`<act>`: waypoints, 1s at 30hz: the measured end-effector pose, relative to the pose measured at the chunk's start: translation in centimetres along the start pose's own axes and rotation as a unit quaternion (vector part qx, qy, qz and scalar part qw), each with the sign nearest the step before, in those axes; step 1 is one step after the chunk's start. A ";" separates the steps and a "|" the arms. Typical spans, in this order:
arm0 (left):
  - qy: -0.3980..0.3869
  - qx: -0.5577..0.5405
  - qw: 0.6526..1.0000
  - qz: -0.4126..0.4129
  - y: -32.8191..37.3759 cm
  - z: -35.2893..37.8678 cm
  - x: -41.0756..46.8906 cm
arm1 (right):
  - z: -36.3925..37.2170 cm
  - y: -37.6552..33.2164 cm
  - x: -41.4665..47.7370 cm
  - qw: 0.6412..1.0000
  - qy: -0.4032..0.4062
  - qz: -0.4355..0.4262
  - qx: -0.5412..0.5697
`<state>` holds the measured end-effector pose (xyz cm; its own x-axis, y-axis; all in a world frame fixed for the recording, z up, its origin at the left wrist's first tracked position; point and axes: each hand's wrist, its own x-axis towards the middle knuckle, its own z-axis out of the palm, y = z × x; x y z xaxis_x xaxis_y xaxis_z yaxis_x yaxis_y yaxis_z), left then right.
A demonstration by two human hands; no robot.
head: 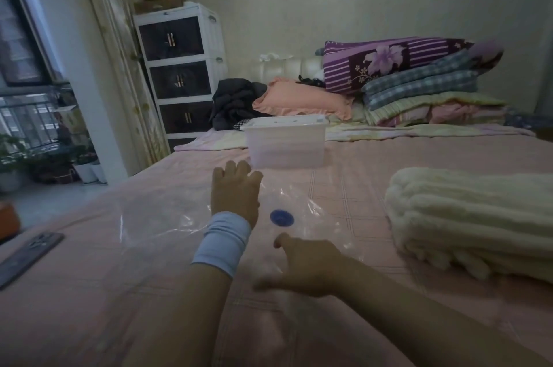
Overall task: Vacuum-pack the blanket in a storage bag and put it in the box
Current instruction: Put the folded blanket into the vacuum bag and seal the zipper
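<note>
The left hand (235, 193), banded at the wrist in pale blue, is laid just left of the blue valve (281, 218) on the clear storage bag (155, 226), its fingers loosely extended towards the bag's far edge; whether that edge is gripped cannot be told. The right hand (302, 265) is pressed on the bag just nearer than the valve, fingers spread wide, nothing held. The folded cream blanket (466, 217) is seen right of the valve, outside the bag, with bare pink sheet (359, 163) between. Beyond the valve the lidded translucent box (285, 142) is set; its contents cannot be told
</note>
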<state>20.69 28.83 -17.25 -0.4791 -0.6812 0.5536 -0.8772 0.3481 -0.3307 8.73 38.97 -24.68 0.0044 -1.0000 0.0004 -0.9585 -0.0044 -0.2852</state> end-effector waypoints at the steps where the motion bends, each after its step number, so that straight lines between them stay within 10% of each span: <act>1: 0.017 -0.009 1.000 0.007 0.3 -0.1 0.1 | 0.8 0.5 0.0 0.999 -0.029 0.004 -0.041; 7: -0.038 -0.184 0.975 0.115 1.4 -3.1 0.3 | 1.5 6.3 3.1 0.954 0.047 0.078 -0.287; 11: -0.215 -0.049 0.968 0.116 1.2 -3.1 -0.9 | 0.1 8.0 4.1 0.910 0.187 0.182 -0.322; 16: -0.223 -0.008 0.969 0.107 -1.0 0.2 -0.8 | 1.0 5.4 4.8 0.888 0.300 -0.027 -0.347; 25: -0.125 0.063 0.990 -0.010 -1.4 6.9 -1.9 | 2.1 8.5 6.9 0.950 0.127 -0.001 -0.287; 30: 0.013 -0.010 0.994 0.112 0.7 9.7 -0.3 | 2.8 12.8 9.2 0.978 0.064 0.060 -0.189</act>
<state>20.55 23.06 -25.05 -0.6626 -0.5680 0.4882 -0.7489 0.5023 -0.4322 -2.66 29.69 -31.01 -0.1270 -0.9852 0.1151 -0.9871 0.1370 0.0834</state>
